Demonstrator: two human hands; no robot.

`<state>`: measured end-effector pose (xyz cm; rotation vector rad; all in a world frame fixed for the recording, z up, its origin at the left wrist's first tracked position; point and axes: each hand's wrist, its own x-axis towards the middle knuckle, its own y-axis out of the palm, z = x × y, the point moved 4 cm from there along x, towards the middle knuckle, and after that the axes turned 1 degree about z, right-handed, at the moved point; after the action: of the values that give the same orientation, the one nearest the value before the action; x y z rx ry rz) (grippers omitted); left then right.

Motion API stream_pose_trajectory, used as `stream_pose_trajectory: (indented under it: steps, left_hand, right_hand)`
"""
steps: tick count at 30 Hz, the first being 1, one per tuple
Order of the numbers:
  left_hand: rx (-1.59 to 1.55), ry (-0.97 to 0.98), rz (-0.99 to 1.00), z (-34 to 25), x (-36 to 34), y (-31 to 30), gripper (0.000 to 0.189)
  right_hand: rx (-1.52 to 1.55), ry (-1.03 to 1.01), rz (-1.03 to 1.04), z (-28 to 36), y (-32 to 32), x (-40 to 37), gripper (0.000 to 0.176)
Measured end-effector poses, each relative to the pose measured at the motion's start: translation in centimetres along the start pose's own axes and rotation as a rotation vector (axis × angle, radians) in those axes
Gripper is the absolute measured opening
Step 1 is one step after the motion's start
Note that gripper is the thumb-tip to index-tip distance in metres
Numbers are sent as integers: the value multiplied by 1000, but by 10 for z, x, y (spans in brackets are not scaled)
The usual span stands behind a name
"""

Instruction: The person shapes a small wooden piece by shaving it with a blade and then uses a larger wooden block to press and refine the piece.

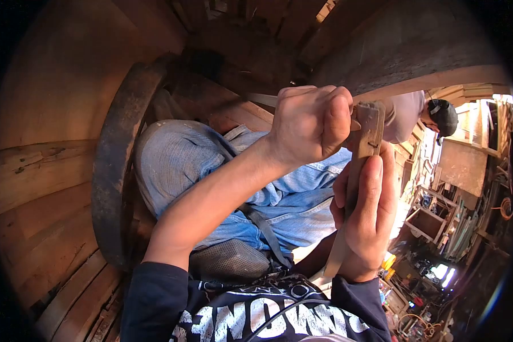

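My left hand (pixel 312 124) is closed in a fist beside the upper end of a narrow wooden strip (pixel 371 121). A small brownish tip shows between the fist and the strip; what it belongs to is hidden in the fingers. My right hand (pixel 367 214) is wrapped round the strip lower down, with the thumb along its near face. The strip stands tilted, its rounded end up, and a small dark metal piece (pixel 374 144) shows on its face. Its lower part runs down past my right wrist.
A curved dark timber (pixel 115 165) stands left of my bent knee (pixel 174 165). Wooden planks (pixel 45 165) curve around the left, and a thick beam (pixel 427 77) crosses above my hands. Beyond the strip is another person with a dark cap (pixel 442 117). Cluttered shelving (pixel 433 222) lies at right.
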<state>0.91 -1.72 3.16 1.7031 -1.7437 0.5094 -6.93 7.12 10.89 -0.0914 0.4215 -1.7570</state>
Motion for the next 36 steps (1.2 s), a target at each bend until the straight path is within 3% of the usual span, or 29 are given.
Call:
stream_pose_trajectory:
  steps: [24,36]
  left_hand:
    - [-47,15,14,2,-10,8,29]
    - [-25,28,-3,3,-6,7,28]
  right_hand:
    - [-136,-17,7,-2,1,4,32]
    - [10,8,-32,-2,1,1,26]
